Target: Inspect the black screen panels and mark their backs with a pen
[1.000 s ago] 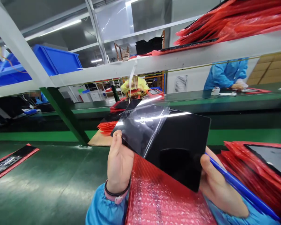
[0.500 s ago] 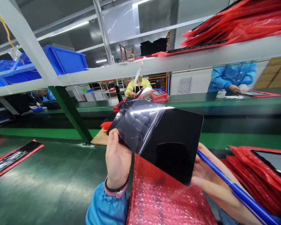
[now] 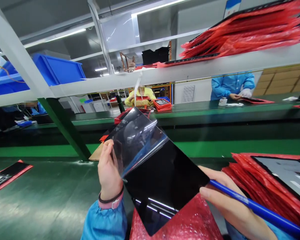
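A glossy black glass panel [image 3: 165,183] is held up in front of me, tilted, with one corner pointing down. Clear plastic film [image 3: 140,140] lies over its far part, loose and folded back along a crease across the middle. At the far left, my left hand [image 3: 110,170] is closed, pinching the film's edge between thumb and fingers. My right hand [image 3: 225,193] grips the panel's right corner, and a blue pen [image 3: 250,201] is tucked in the same hand. Below the panel sits a red bubble-wrap bag [image 3: 202,220].
Red bubble bags with grey-backed panels [image 3: 270,186] are stacked at right. Another bagged panel [image 3: 7,176] lies on the green bench at left. A white shelf beam [image 3: 190,70] crosses overhead, carrying red bags and blue bins [image 3: 57,70]. Several co-workers sit beyond.
The panel has turned clockwise and its near end has dropped, so a corner points down. My left hand has shifted left with the film. The view has swung slightly right.
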`<act>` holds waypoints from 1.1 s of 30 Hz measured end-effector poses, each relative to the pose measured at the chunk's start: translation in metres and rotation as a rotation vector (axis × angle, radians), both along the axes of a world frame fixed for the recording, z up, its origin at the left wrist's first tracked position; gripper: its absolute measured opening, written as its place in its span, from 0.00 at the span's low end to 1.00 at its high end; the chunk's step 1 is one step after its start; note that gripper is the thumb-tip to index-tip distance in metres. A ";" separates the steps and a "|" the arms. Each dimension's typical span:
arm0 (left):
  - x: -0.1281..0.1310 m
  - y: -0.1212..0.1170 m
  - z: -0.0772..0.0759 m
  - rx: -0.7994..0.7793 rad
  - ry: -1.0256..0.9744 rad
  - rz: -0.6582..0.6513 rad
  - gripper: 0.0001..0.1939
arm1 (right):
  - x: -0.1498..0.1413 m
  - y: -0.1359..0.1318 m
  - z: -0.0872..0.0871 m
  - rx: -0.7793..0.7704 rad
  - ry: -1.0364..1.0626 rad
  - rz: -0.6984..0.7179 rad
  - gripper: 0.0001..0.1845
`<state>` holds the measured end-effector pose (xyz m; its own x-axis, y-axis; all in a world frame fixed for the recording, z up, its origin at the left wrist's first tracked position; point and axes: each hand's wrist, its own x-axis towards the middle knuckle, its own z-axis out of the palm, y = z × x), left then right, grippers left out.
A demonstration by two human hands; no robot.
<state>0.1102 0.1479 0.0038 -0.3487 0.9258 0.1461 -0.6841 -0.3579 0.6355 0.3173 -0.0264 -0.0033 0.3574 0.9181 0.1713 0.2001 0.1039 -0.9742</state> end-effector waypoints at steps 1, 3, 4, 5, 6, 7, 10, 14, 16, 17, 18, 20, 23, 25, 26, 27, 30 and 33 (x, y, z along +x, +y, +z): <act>-0.003 0.003 -0.002 0.032 0.036 0.000 0.11 | 0.000 -0.002 -0.001 -0.017 0.010 -0.037 0.20; -0.009 0.010 -0.006 0.085 0.107 -0.004 0.06 | -0.002 -0.005 -0.004 -0.054 0.058 -0.050 0.21; -0.011 0.012 -0.008 0.096 0.130 0.003 0.04 | -0.003 -0.006 -0.005 -0.061 0.086 -0.035 0.21; -0.013 0.014 -0.010 0.101 0.145 0.013 0.02 | -0.004 -0.005 -0.005 -0.073 0.128 -0.010 0.21; -0.013 0.015 -0.011 0.105 0.155 0.024 0.01 | -0.004 -0.004 -0.005 -0.089 0.178 0.015 0.22; -0.013 0.015 -0.011 0.109 0.165 0.031 0.01 | -0.004 -0.003 -0.005 -0.107 0.225 0.038 0.22; -0.011 0.011 -0.007 0.124 0.199 0.021 0.03 | -0.002 0.002 -0.005 -0.145 0.249 0.071 0.23; -0.005 -0.003 0.003 0.149 0.264 -0.012 0.05 | -0.004 0.004 -0.003 -0.150 0.069 0.067 0.22; -0.002 -0.014 0.005 0.172 0.295 -0.060 0.07 | -0.007 0.004 -0.001 -0.132 -0.033 0.021 0.22; -0.001 -0.019 0.005 0.191 0.316 -0.089 0.08 | -0.009 0.004 0.000 -0.115 -0.075 -0.011 0.22; 0.001 -0.024 0.004 0.213 0.342 -0.109 0.08 | -0.010 0.004 0.001 -0.093 -0.110 -0.042 0.22; 0.003 -0.034 0.000 0.268 0.390 -0.127 0.09 | -0.012 0.004 0.003 -0.033 -0.153 -0.082 0.22; 0.005 -0.041 -0.009 0.373 0.414 -0.112 0.08 | -0.012 0.006 0.007 0.045 -0.206 -0.026 0.20; 0.004 -0.042 -0.014 0.436 0.387 -0.128 0.11 | -0.012 0.007 0.009 0.091 -0.220 0.093 0.16; 0.003 -0.043 -0.015 0.449 0.370 -0.136 0.13 | -0.012 0.008 0.010 0.119 -0.219 0.147 0.15; 0.002 -0.043 -0.016 0.452 0.353 -0.141 0.14 | -0.013 0.008 0.010 0.148 -0.222 0.191 0.17; -0.001 -0.048 -0.017 0.444 0.332 -0.119 0.13 | -0.015 0.006 0.006 0.205 -0.260 0.170 0.24; -0.004 -0.053 -0.020 0.462 0.366 -0.056 0.12 | -0.016 0.004 0.000 0.176 -0.355 0.100 0.28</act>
